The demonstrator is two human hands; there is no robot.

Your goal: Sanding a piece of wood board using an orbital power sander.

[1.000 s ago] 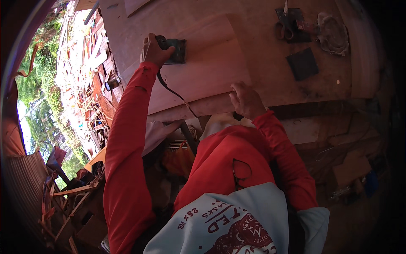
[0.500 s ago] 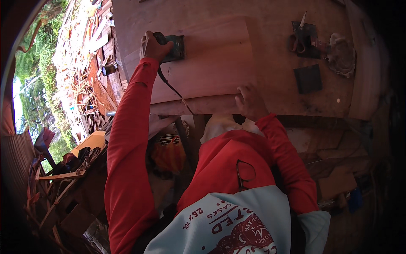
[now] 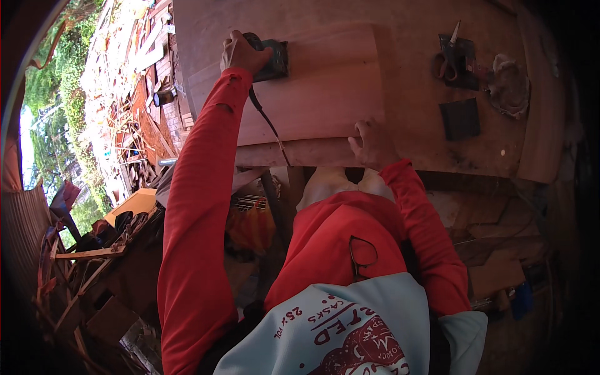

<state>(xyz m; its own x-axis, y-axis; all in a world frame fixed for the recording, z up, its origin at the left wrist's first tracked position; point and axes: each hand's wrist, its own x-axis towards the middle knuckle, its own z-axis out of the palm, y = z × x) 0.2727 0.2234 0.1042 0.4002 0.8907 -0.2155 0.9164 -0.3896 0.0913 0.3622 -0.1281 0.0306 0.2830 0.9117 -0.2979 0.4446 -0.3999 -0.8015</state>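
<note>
My left hand (image 3: 245, 55) is closed over a dark green electric palm sander (image 3: 279, 60), which sits on the far left part of a reddish-brown wooden panel (image 3: 325, 94). From the sander a black cord (image 3: 267, 119) runs back over the panel's near edge. At the near right corner of that panel rests my right hand (image 3: 374, 145), thumb and forefinger apart, holding nothing that I can see. Its other fingers are partly hidden. Beneath the panel lies a broad wooden tabletop (image 3: 419, 81).
On the table's right are scissors (image 3: 447, 62) on a dark flat block, a crumpled pale cloth (image 3: 509, 87) and a dark square sheet (image 3: 460, 119). Wood scraps (image 3: 140, 119) cover the ground at left. Under the table hangs an orange bag (image 3: 251, 226).
My left hand and the sander have moved slightly right and away from me across the panel. My right hand stays at the panel's near corner. The whole view has shifted a little.
</note>
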